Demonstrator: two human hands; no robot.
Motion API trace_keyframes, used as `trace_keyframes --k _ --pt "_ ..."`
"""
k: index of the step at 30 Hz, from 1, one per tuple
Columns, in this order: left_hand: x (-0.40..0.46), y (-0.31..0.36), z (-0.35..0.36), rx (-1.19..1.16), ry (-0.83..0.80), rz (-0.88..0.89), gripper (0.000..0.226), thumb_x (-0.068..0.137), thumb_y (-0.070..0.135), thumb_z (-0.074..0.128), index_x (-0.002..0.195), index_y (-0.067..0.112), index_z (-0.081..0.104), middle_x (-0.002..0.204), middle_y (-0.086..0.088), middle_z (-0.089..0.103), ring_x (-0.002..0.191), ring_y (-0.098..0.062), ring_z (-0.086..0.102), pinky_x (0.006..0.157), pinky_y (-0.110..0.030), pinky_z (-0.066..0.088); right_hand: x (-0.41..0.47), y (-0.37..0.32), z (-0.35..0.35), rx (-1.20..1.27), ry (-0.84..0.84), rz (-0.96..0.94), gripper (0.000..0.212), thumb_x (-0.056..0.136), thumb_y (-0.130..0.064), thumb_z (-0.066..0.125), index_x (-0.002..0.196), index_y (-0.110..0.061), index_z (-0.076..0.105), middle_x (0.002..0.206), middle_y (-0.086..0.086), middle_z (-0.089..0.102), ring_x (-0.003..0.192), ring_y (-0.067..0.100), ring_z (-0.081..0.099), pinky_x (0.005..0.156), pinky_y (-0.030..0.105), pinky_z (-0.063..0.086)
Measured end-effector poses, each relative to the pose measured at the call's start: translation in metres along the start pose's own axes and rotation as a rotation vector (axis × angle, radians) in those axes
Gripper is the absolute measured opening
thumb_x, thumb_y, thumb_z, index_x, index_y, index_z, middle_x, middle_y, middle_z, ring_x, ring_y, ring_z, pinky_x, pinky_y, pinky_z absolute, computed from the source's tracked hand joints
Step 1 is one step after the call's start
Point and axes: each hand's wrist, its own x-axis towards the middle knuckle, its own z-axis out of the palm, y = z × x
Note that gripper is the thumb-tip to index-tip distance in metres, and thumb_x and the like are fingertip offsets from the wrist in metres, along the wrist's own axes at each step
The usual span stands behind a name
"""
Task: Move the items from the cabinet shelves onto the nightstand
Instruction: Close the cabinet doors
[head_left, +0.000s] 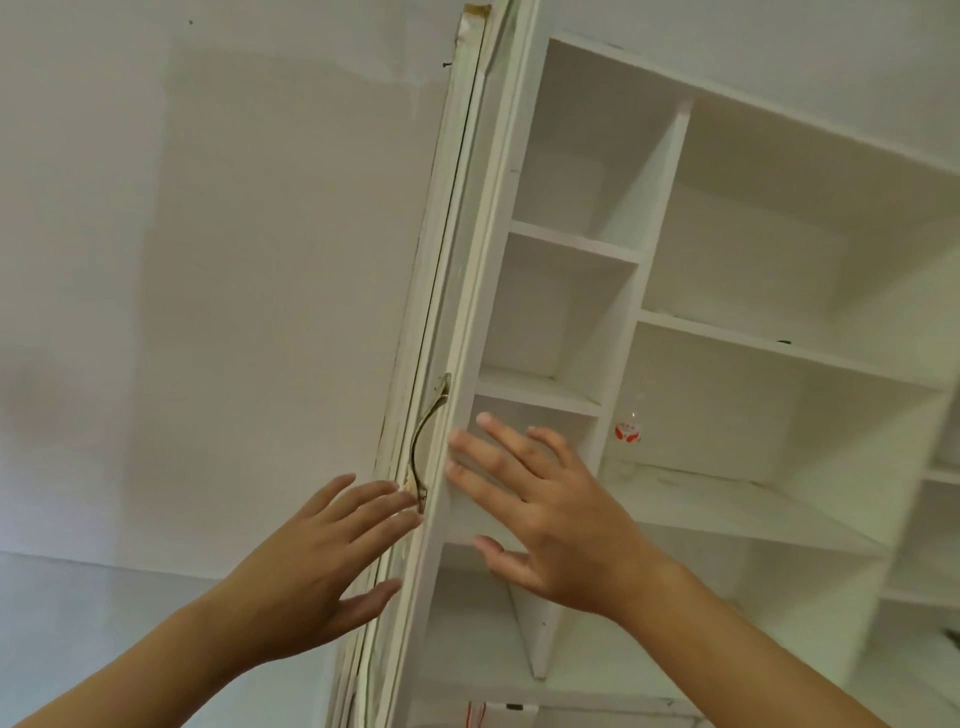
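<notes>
The tall white wooden cabinet door stands open, seen edge-on, with its curved brass handle facing away from the shelves. The left hand reaches up on the handle side, fingers straight and spread, fingertips touching the handle's lower end, gripping nothing. The right hand is on the other side of the door, fingers splayed before the white cabinet shelves, holding nothing. A small clear glass item with a red mark sits on a shelf just right of the right hand's fingertips, apart from them.
</notes>
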Motion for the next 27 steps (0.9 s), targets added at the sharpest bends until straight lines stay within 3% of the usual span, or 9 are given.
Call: trace_keyframes --k 8,15,19,27 --pt "0.015 0.004 0.012 -0.090 0.105 0.053 0.050 0.097 0.051 0.060 0.140 0.024 0.058 0.145 0.007 0.057 0.138 -0.018 0.051 0.118 -0.042 0.035 0.000 0.005 -0.001 -0.015 0.006 0.005 0.060 0.104 -0.047 0.052 0.158 -0.023 0.043 0.172 0.002 0.026 0.162 0.025 0.011 0.120 0.054 0.033" --pt "0.038 0.026 0.036 -0.113 0.044 0.078 0.055 0.100 0.056 0.051 0.149 0.033 0.047 0.154 0.011 0.048 0.144 -0.015 0.044 0.118 -0.047 0.039 -0.029 0.027 0.008 -0.015 0.029 0.076 0.055 0.103 -0.046 0.055 0.152 -0.020 0.053 0.166 0.004 0.037 0.160 0.023 0.018 0.119 0.052 0.033" --pt "0.060 0.038 0.053 -0.127 0.045 0.076 0.051 0.099 0.052 0.053 0.147 0.034 0.050 0.152 0.008 0.051 0.142 -0.018 0.048 0.113 -0.052 0.045 -0.053 0.044 0.021 -0.005 0.022 0.065 0.055 0.104 -0.046 0.055 0.152 -0.021 0.053 0.167 0.004 0.036 0.161 0.023 0.018 0.117 0.054 0.036" --pt "0.107 0.060 0.090 -0.044 -0.058 0.073 0.058 0.099 0.055 0.051 0.154 0.042 0.038 0.159 0.007 0.043 0.147 -0.018 0.040 0.118 -0.051 0.038 -0.091 0.089 0.067 -0.032 0.038 0.005 0.053 0.103 -0.044 0.056 0.151 -0.020 0.054 0.166 0.005 0.039 0.161 0.026 0.016 0.116 0.058 0.038"
